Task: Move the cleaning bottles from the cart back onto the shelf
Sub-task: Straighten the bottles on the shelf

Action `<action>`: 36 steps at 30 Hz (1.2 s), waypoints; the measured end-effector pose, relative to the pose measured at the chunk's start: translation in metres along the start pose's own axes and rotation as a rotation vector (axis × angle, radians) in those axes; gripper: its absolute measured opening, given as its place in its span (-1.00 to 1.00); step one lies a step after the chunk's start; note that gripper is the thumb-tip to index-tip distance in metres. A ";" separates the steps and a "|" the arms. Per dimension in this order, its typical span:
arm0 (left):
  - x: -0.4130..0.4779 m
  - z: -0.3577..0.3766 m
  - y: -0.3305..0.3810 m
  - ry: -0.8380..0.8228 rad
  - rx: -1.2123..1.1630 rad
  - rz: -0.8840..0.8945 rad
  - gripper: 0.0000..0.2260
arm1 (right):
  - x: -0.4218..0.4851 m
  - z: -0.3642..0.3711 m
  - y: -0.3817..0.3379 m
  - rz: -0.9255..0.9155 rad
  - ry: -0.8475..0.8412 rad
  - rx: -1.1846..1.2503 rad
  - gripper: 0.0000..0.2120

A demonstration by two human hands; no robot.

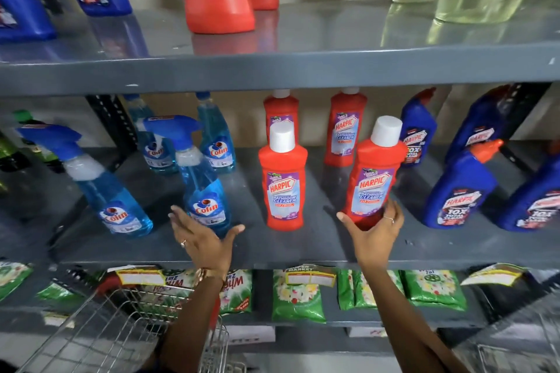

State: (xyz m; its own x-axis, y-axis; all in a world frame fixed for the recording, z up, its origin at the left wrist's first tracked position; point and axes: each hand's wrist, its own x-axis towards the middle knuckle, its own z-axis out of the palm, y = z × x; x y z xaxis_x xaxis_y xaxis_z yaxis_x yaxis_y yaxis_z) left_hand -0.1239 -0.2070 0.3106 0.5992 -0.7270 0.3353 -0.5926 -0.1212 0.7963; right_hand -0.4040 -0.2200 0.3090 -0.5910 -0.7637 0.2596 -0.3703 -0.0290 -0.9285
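On the middle shelf [303,248], the right hand [374,232] wraps around the base of a red bathroom cleaner bottle [374,179] with a white cap; its grip is closed loosely on the bottle, thumb on the left side and fingers curled round the right, a ring on one finger. The bottle leans a little to the right, and its bottom is hidden by the hand, so whether it rests fully on the shelf cannot be told.

The left hand [201,235] is spread open with nothing in its grip, palm just in front of a blue spray bottle [203,179] that stands on the same shelf; whether the fingers touch it cannot be told. A second red bottle [283,182] stands upright between the two hands. Two more red bottles stand behind, blue spray bottles to the left, dark blue bottles [460,188] to the right.

Below the left forearm sits the wire cart [121,327], near the lower shelf of green packets [297,294].
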 end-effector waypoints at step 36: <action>-0.184 0.101 0.099 -0.683 0.598 0.762 -0.49 | 0.084 -0.114 0.045 0.105 -0.041 -0.268 0.18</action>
State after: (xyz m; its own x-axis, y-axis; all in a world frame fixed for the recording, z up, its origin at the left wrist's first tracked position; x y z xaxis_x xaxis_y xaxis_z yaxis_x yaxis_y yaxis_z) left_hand -0.3471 -0.1533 0.2766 -0.3219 -0.9366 0.1383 -0.9384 0.3351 0.0847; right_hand -0.5516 -0.2121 0.3193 -0.6085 -0.7793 0.1497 -0.4883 0.2190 -0.8448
